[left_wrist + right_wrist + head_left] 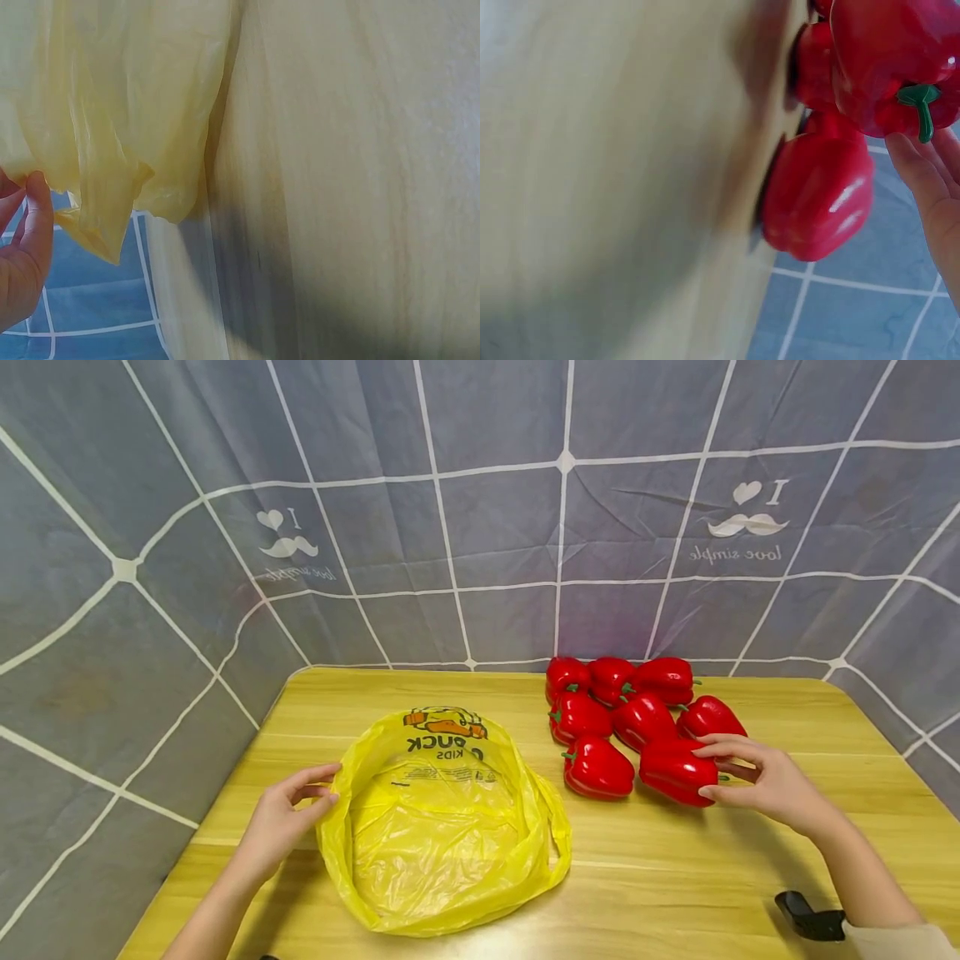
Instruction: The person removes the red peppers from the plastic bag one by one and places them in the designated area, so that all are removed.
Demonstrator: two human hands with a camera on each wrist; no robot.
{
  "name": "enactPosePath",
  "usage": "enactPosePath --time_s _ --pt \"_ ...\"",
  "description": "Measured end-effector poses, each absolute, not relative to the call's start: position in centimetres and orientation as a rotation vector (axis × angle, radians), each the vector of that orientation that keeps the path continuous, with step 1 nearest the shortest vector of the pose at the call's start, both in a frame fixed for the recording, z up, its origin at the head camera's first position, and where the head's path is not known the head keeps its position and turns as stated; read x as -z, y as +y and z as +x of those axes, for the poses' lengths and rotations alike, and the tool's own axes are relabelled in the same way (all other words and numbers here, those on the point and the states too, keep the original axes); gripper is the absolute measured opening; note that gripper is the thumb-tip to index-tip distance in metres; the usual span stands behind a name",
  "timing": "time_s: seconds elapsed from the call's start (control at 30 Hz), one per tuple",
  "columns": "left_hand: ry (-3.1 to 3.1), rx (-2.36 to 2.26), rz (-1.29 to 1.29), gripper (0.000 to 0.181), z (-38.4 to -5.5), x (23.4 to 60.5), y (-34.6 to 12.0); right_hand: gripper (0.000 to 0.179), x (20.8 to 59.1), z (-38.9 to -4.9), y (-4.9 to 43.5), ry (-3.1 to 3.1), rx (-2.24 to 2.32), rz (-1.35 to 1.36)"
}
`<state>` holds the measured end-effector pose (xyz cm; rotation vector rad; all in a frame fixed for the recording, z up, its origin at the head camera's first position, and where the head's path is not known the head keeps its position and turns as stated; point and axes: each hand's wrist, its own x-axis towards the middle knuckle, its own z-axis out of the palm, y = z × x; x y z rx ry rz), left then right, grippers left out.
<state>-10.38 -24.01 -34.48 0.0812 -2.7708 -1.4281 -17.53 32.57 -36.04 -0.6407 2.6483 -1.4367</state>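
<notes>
A yellow plastic bag (435,860) with a cartoon print lies on the table, its round mouth spread wide and facing up. At the bag's left rim, my left hand (288,814) pinches the edge between thumb and fingers; the left wrist view shows the hand (22,251) at the bag's thin film (105,142). My right hand (772,781) grips a red bell pepper (678,772) at its stem end, thumb below and fingers above. This pepper (892,60) seems slightly raised in the right wrist view. Several other red bell peppers (596,768) lie behind and left of it.
The table (637,893) has a light wood-grain top. A grey curtain (495,527) with white grid lines hangs behind it and at both sides. Near the right forearm is a black strap-like object (810,918).
</notes>
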Motion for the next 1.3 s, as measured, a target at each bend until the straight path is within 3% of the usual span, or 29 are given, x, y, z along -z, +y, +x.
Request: enactPosePath --time_s 1.3 --pt "-2.743 1.454 0.072 0.036 -10.8 34.1 -23.6 0.04 38.4 -17.8 32.3 2.54 1.564 -0.583"
